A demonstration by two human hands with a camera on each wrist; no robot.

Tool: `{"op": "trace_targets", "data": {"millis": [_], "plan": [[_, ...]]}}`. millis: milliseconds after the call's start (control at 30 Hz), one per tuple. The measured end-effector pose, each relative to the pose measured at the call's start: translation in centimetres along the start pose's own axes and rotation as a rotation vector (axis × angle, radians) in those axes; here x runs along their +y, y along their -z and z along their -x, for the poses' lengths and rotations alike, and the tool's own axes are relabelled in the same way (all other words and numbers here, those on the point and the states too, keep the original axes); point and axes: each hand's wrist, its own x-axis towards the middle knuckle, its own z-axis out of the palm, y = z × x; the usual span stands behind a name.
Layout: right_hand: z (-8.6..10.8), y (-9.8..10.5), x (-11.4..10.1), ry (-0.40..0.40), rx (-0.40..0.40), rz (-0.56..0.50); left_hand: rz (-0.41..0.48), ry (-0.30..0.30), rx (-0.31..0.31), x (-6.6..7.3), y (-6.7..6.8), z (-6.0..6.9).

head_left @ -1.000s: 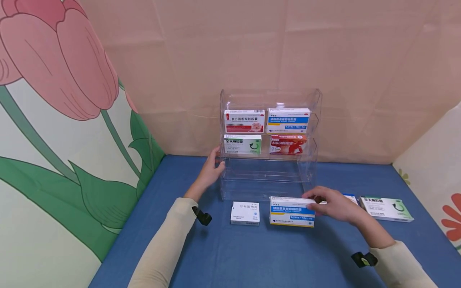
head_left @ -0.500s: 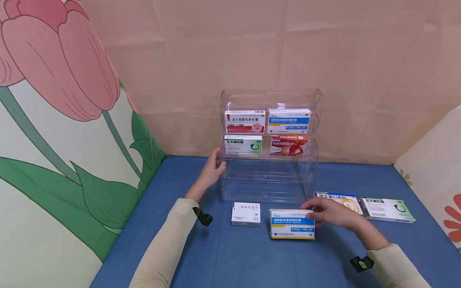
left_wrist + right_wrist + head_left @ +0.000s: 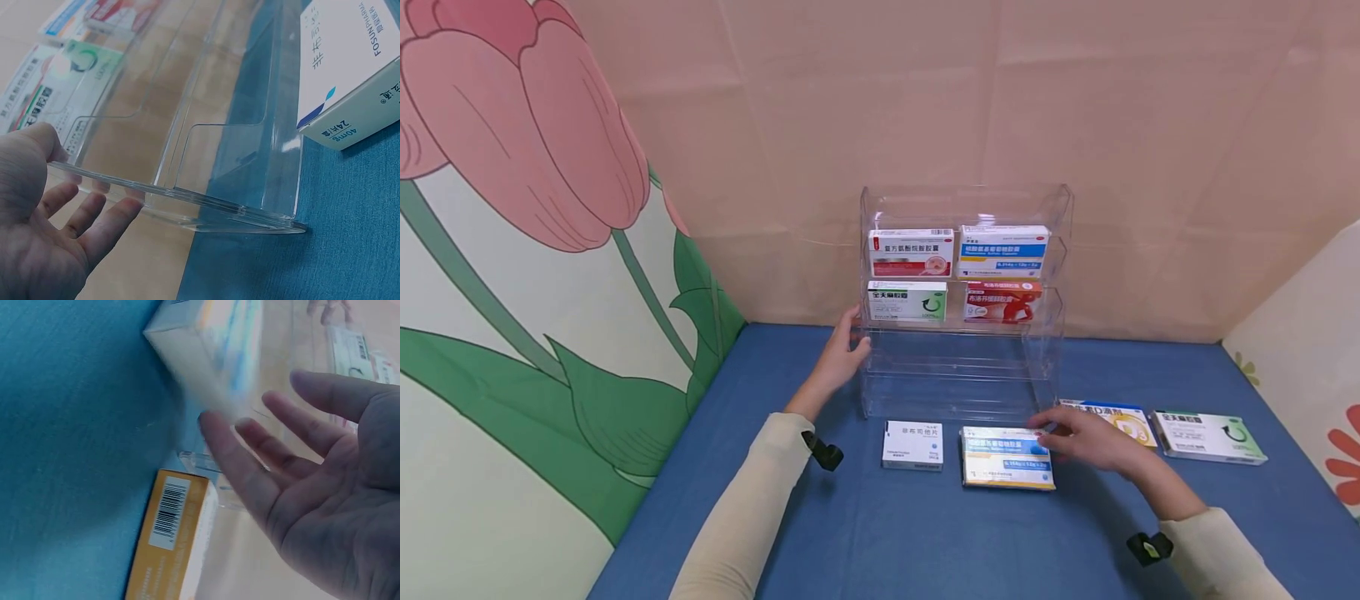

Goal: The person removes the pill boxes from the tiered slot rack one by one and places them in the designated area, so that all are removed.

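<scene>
A blue cloth (image 3: 880,542) is lying beneath a clear rack (image 3: 951,354), whose upper tiers are holding four boxes (image 3: 907,302). The left hand (image 3: 835,358) is pinching the rack's side; the right hand (image 3: 1092,437), fingers spread, is hovering at a blue-striped box (image 3: 1006,460) in front, partly covering an orange-printed box (image 3: 1131,425). A small white box (image 3: 912,447) is lying leftward.

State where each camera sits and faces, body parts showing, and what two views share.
Head: on the head, facing forward and down over the rack; left hand, right hand, sleeves show.
Left wrist: worn there, facing the rack; left hand shows.
Right wrist: worn there, facing the striped box; both hands partly show.
Wrist views share the rack.
</scene>
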Motion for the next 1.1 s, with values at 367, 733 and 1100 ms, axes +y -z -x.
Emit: {"op": "trace_targets", "data": {"millis": [367,733,1100], "plan": [[0.2,1.2,-2.6,0.124,0.098,0.173,-0.001,-0.015,-0.003,-0.1,0.0,-0.1],[-0.4,3.6,-5.8,0.222,0.209,0.268,0.002,-0.003,-0.011,-0.1,0.1,0.0],[-1.7,6.0,-8.4,0.278,0.272,0.259,0.001,-0.044,-0.008,-0.3,0.1,-0.1]]}}
